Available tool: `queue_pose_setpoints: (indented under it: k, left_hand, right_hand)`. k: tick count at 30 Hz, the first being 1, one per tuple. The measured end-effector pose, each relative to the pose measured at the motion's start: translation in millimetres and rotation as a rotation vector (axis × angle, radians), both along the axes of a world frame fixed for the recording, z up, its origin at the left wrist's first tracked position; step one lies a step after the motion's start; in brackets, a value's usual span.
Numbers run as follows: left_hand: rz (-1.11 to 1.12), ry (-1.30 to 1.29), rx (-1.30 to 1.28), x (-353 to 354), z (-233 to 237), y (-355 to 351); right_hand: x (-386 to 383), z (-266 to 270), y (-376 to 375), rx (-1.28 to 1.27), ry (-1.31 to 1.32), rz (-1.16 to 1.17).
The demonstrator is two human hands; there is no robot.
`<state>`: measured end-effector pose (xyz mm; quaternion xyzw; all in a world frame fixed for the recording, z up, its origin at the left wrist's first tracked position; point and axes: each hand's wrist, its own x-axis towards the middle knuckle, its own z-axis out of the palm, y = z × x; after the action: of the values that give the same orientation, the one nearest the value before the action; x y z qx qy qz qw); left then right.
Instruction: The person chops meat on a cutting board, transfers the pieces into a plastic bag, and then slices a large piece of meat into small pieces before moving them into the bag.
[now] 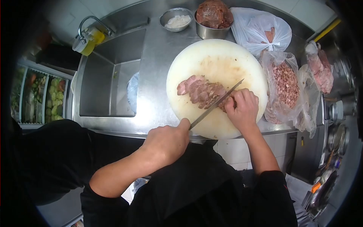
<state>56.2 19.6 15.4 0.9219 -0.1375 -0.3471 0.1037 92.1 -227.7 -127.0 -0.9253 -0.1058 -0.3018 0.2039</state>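
My left hand [166, 143] grips the handle of a long knife [217, 103], its blade slanting up to the right across a piece of cooked meat [200, 90]. The meat lies partly sliced on a round white cutting board [217, 56]. My right hand [244, 108] presses curled fingers on the meat's right end, right beside the blade.
A steel sink [109, 81] with a tap [90, 24] lies left of the board. Behind the board stand a small bowl of white pieces [176, 19] and a steel pot of dark meat [213, 17]. Plastic bags of chopped meat [285, 85] crowd the right side.
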Motion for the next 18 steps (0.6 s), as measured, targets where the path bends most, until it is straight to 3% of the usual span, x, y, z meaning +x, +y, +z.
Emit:
queue_pose_setpoints:
  k: [4,9,15,18]
  left_hand:
    - [-0.019,0.009,-0.01,-12.1,-3.1,14.9]
    - [-0.012,-0.037,-0.075,17.4,-60.7,-26.2]
    - [-0.036,0.079,0.054,-10.6,-37.9,18.3]
    - [-0.009,0.093,0.019,9.7,-54.1,-7.0]
  right_hand:
    - [1.4,0.5,0.8,0.004,-0.028,-0.011]
    - [1.0,-0.7,-0.6,0.028,-0.007,0.012]
    - [2.0,0.6,-1.2,0.02,0.0,0.015]
    - [-2.9,0.2,-5.4,0.014,0.08,0.048]
